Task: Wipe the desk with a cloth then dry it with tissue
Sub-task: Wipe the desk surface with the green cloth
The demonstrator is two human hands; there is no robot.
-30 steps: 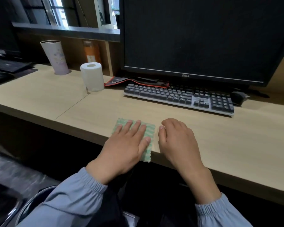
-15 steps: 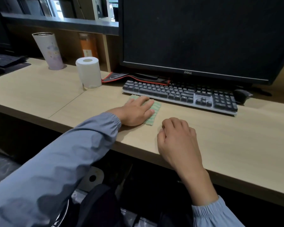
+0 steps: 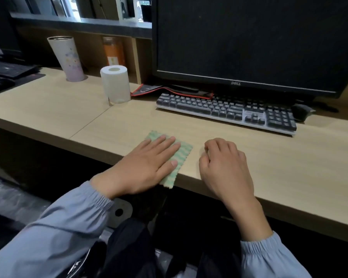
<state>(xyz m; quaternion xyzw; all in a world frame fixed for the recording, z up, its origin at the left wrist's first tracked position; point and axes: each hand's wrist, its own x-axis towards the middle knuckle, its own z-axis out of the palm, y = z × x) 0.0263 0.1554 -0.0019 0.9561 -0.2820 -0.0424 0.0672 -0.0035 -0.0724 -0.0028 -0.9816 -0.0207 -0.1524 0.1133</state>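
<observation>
Cloth (image 3: 183,154), green with pale stripes, lies flat on the desk (image 3: 279,167) at its front edge, with 1 corner hanging just over the lip. My left hand (image 3: 147,167) presses down on it, palm flat, all 4 fingers straight and close together, the thumb stretched along the cloth's near side. I pinch nothing, I only press. My right hand (image 3: 223,165) rests on bare wood just beside the cloth without touching it, its fingers loosely curled under and holding nothing that I can see. Farther back on the desk the tissue roll (image 3: 115,84) stands upright, left of the keyboard (image 3: 225,111). Behind the keyboard stands the dark monitor (image 3: 249,41), and a mouse (image 3: 300,112) sits at the keyboard's right end. A pale tumbler (image 3: 66,58) stands left of the roll, well apart from my hands.
</observation>
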